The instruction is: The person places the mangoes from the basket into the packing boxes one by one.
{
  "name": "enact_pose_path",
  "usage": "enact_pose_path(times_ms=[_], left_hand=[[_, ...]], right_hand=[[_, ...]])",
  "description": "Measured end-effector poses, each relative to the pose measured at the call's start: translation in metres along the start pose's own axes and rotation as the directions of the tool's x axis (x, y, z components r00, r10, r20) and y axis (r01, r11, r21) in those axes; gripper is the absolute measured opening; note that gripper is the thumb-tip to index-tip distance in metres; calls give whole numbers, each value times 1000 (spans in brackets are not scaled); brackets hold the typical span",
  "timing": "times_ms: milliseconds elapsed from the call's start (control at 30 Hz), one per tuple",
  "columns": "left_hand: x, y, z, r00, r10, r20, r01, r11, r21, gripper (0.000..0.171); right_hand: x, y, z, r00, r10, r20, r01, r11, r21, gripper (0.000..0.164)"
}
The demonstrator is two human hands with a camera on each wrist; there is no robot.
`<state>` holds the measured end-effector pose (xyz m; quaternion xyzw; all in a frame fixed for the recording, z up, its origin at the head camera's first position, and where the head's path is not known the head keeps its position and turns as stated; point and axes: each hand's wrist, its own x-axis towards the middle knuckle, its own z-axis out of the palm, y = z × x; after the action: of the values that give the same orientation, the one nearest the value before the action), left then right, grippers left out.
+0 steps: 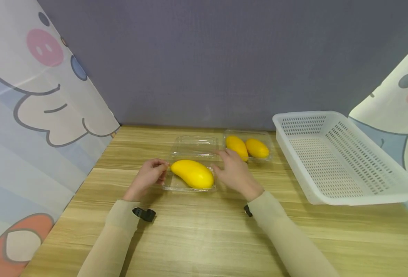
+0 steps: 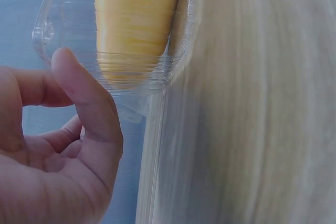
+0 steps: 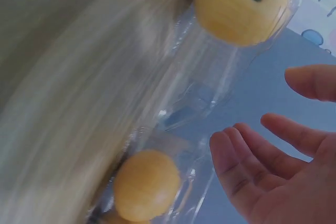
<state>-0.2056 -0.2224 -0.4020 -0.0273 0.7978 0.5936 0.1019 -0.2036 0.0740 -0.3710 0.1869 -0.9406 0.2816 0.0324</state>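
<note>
A large yellow mango [image 1: 193,174] lies in the base of a clear plastic clamshell box [image 1: 176,185]. The box's lid [image 1: 195,144] is folded back behind it. My left hand [image 1: 149,175] is at the box's left end, thumb and a bent finger pinching its rim; the left wrist view shows a fingertip [image 2: 64,59] against the clear plastic. Over the lid's right side hovers my right hand [image 1: 235,171], its fingers spread and apart from the mango. In the right wrist view nothing lies between those fingers [image 3: 226,153].
A second clear box [image 1: 269,134] at the back holds two smaller mangoes [image 1: 257,148], close beyond my right hand. At the right stands a white perforated basket [image 1: 309,188]. A grey wall panel [image 1: 204,77] closes off the wooden table's [image 1: 197,234] far edge.
</note>
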Motion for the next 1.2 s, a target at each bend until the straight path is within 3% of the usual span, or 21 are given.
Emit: enact_pose_path(times_ms=[233, 567, 700, 867, 933, 1200], left_hand=[[1, -2, -1, 1000, -4, -1, 4, 1000, -15, 35], [2, -4, 0, 1000, -3, -7, 3, 1000, -2, 32], [2, -3, 1, 1000, -5, -3, 4, 1000, -8, 32], [2, -3, 1, 1000, -7, -5, 7, 1000, -8, 32], [2, -3, 0, 1000, -5, -5, 5, 1000, -4, 33], [0, -1, 0, 1000, -22, 1, 22, 1000, -6, 34]], right_hand=[[-3, 6, 1, 994, 104, 24, -106, 983, 148, 52], [-3, 10, 11, 978, 205, 25, -204, 942, 268, 50], [-4, 11, 16, 962, 257, 95, -273, 866, 419, 48], [-5, 11, 18, 932, 312, 186, -359, 710, 606, 47], [-5, 11, 19, 925, 322, 203, -374, 664, 648, 46], [-4, 13, 20, 913, 323, 250, -398, 565, 723, 48]])
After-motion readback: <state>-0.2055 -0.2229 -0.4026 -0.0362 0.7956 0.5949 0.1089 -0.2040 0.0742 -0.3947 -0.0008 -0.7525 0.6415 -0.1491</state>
